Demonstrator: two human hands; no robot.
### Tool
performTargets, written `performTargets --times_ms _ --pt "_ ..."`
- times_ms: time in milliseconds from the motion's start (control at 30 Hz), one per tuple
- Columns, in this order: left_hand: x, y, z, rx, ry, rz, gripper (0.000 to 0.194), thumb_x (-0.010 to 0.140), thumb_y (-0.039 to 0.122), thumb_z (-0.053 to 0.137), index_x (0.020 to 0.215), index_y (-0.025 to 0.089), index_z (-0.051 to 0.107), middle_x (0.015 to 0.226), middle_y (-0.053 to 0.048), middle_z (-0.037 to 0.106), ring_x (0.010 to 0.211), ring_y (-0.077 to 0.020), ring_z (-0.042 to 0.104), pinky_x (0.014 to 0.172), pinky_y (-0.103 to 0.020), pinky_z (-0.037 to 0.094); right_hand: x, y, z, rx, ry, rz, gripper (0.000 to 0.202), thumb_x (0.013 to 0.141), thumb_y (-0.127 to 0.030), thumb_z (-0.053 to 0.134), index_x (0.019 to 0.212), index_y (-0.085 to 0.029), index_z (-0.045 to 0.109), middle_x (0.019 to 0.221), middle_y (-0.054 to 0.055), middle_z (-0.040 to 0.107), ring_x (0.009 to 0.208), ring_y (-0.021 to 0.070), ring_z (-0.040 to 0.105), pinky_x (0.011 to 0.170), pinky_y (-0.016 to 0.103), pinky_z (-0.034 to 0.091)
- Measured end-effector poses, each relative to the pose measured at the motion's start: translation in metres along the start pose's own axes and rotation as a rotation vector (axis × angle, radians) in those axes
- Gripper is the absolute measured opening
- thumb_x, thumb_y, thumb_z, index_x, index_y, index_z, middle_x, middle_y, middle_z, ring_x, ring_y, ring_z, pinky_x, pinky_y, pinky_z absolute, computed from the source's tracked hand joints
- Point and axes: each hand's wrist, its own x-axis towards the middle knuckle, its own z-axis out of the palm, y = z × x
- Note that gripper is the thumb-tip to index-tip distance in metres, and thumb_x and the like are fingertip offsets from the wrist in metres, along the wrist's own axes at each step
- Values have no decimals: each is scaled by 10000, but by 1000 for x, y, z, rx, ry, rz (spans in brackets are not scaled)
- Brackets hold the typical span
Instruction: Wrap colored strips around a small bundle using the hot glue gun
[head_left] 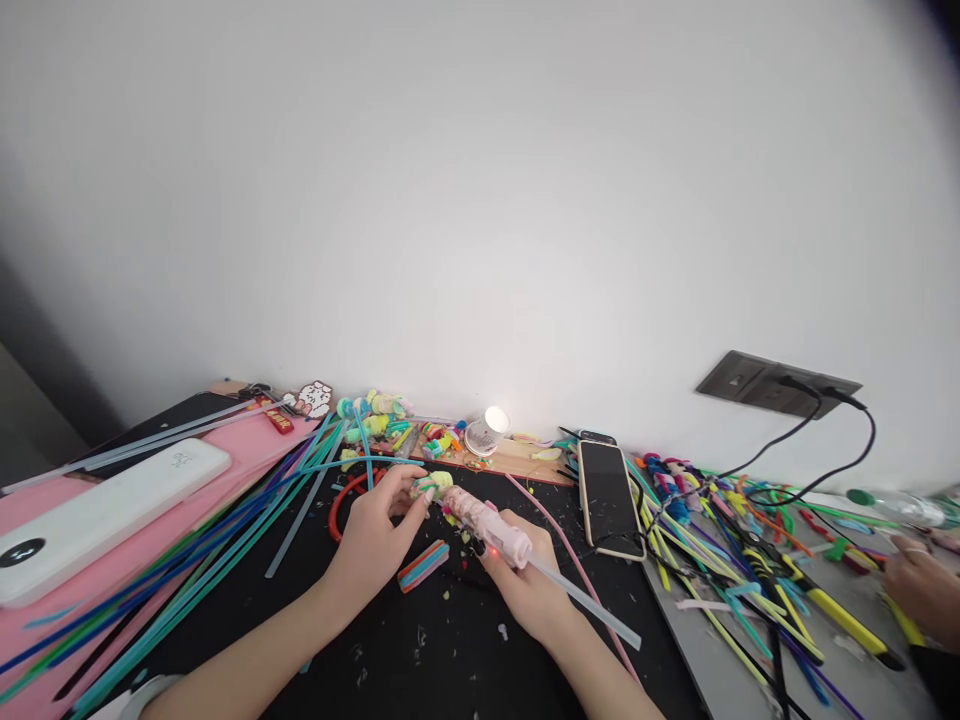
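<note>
My right hand [531,585] is wrapped round a pink hot glue gun [489,528], whose small red light is lit. A translucent glue stick [592,605] juts from its back end. Between the fingertips of my left hand [381,522] is a small yellow and green pipe cleaner piece [441,481], close to the glue gun's nozzle end. Whether the nozzle touches it I cannot tell. Just below, a short bundle of orange, blue and pink pipe cleaner pieces [424,566] lies on the black mat [375,640]. Red-handled scissors [337,512], partly hidden, rest behind my left hand.
Long pipe cleaners [247,510] and a white power bank [112,520] lie left. Along the wall stand a paper cup [486,432] and finished fuzzy pieces [375,410]. Rightward are a phone [609,495], cables [847,455], yellow-black pliers [832,610] and another person's hand [922,590].
</note>
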Motion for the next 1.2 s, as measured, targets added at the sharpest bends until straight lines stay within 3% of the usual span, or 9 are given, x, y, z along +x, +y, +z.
performTargets --times_ms 333,433,533,633,900,1067,1200 --pt "2 2 -2 42 43 6 239 839 353 526 1019 199 560 915 -68 710 836 -238 712 740 -347 574 -1 2 2 -60 -46 12 199 788 -186 509 651 -220 368 614 -41 426 540 126 432 514 255 290" --pt "4 1 -4 30 73 -13 272 832 369 533 1037 191 559 926 -75 701 872 -250 705 763 -360 567 -3 3 3 -120 -55 33 141 779 -175 516 671 -214 433 633 -35 488 553 131 478 523 244 314" --pt "5 1 -5 2 88 -41 294 834 395 533 1043 189 553 911 -68 687 832 -244 705 775 -373 562 -3 4 1 -230 22 81 36 774 -182 529 784 -208 552 740 -5 610 628 161 568 571 248 363" --pt "4 2 -6 -37 75 -47 297 827 395 541 1038 185 550 903 -65 680 811 -241 707 770 -370 562 -1 4 -3 -401 87 132 210 787 -193 537 982 -206 612 933 39 686 780 223 638 664 290 393" --pt "0 3 -3 -62 -3 -1 234 849 336 552 1038 199 546 922 -53 671 792 -215 699 775 -357 552 2 8 -2 -774 -49 317 275 800 -177 556 1064 -162 630 999 116 672 979 338 607 787 425 397" --pt "-1 2 -3 -90 -76 -4 208 871 318 552 1045 206 541 902 -39 660 779 -198 681 760 -334 539 -1 9 1 -686 9 247 529 697 -156 581 1223 -144 541 1226 180 583 1105 409 521 854 547 391" --pt "-3 5 -1 -168 -159 -1 181 892 313 538 1034 201 540 844 -19 644 748 -181 667 752 -322 534 -1 6 -1 -409 88 51 548 748 -150 547 1284 -211 450 1302 140 535 1205 352 475 959 535 380"
